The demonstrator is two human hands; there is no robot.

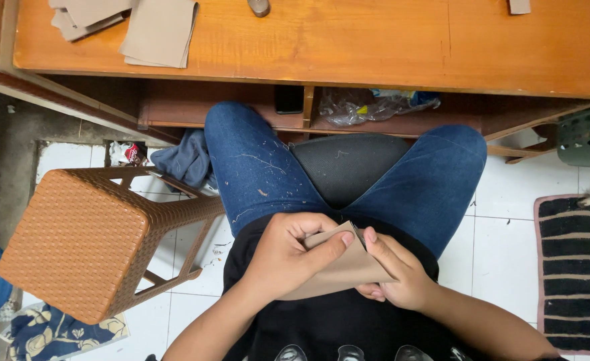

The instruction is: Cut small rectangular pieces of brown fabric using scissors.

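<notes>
Two hands [288,257] [395,274] around tan folded sheet [351,267]

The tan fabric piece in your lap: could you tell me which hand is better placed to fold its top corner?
Probably the left hand: its thumb and fingers already pinch the tan fabric piece at its top corner, while the right hand supports it from underneath.

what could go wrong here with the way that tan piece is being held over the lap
The tan piece is pinched only near its top corner between the left hand and right hand, over the lap and away from the wooden table. If either grip loosens, it could slide off onto the tiled floor. Folding it in the air, with no flat backing, may also crease it unevenly. The wicker stool stands close to the left knee and could be knocked.
</notes>
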